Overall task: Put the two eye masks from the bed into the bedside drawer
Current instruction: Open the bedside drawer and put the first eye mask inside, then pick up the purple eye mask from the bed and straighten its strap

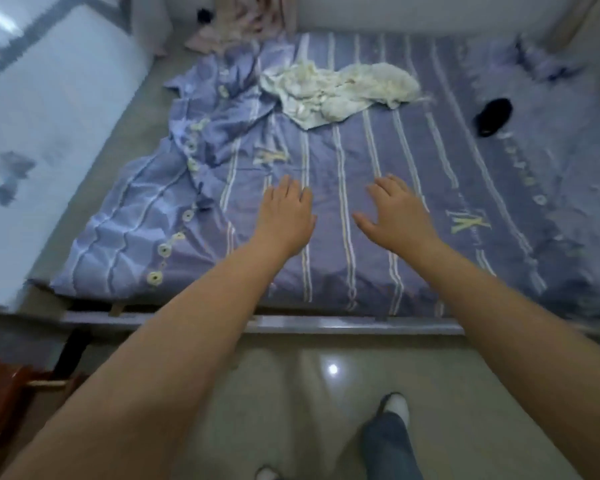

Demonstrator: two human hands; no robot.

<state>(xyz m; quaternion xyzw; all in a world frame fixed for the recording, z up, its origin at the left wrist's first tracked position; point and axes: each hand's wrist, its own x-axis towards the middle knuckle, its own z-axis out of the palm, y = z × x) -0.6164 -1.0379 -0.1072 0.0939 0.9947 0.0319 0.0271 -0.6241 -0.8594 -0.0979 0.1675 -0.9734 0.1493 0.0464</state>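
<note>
Both empty and spread flat: left hand, right hand, mid-frame over bed, likely reaching toward dark eye mask upper right.

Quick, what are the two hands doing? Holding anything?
Left hand: open, fingers spread, empty, over the purple striped bedsheet.
Right hand: open, fingers spread, empty, over the same sheet.

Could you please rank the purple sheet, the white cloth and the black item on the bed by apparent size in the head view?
1. Purple sheet, largest by far.
2. White cloth.
3. Black item, smallest, though it and the cloth lie farther from the camera.
</note>
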